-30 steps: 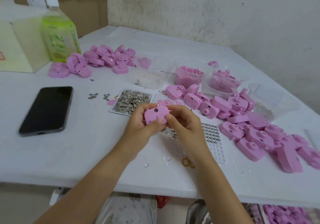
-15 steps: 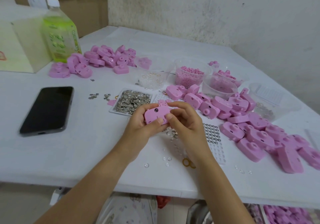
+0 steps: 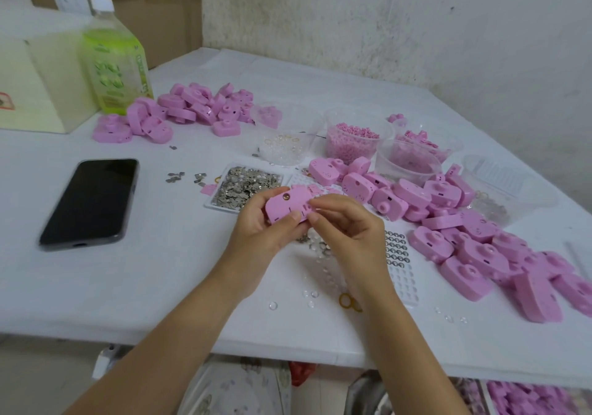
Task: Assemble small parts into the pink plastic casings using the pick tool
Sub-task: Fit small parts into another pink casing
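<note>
My left hand [image 3: 262,232] grips a pink plastic casing [image 3: 286,204] from below, above the middle of the white table [image 3: 153,280]. The casing's flat face points up and shows a small dark round part near its top. My right hand [image 3: 349,228] has its fingers curled, and its fingertips pinch at the casing's right edge. No pick tool is visible; anything between the right fingers is hidden. A heap of pink casings [image 3: 464,232] lies to the right, and another heap [image 3: 192,107] lies at the back left.
A black phone [image 3: 91,201] lies at the left. A tray of small metal pieces [image 3: 246,187] sits behind the hands. Clear tubs hold rings [image 3: 285,145] and pink pellets [image 3: 352,140]. A green bottle [image 3: 113,62] and a box [image 3: 35,87] stand at the far left. A white grid tray [image 3: 400,264] lies to the right.
The casing has tilted a little in my left hand and my right fingertips have shifted along its right edge. Both hands stay in the same spot.
</note>
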